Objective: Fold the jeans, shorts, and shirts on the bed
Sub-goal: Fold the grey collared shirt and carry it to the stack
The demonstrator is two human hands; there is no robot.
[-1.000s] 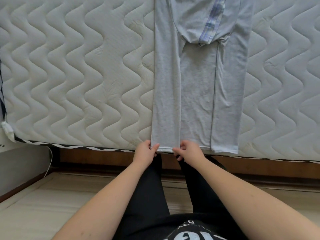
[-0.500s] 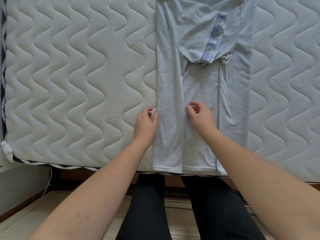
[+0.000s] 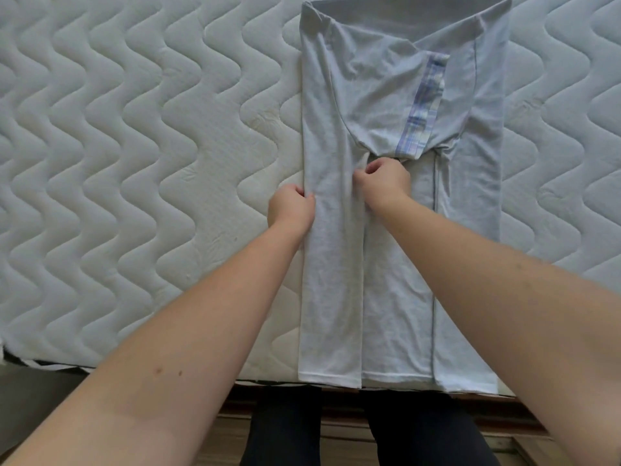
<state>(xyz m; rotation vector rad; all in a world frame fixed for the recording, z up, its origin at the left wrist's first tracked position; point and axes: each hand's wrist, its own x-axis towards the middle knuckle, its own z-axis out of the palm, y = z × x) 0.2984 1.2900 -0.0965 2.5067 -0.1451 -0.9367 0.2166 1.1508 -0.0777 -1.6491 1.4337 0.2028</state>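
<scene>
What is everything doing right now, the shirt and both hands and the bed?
Grey shirt: lying flat on the mattress, both sides folded inward, hem at the bed's near edge.
Left hand: fingers curled, gripping the shirt's left folded edge.
Right hand: pinching the folded flap's inner edge.
Mattress: bare, quilted.

A white quilted mattress (image 3: 134,163) with a wavy stitched pattern is seen filling most of the view. Below its near edge, a brown wooden bed frame (image 3: 339,403) is visible, and pale wooden flooring (image 3: 342,445) is seen beneath that.
</scene>
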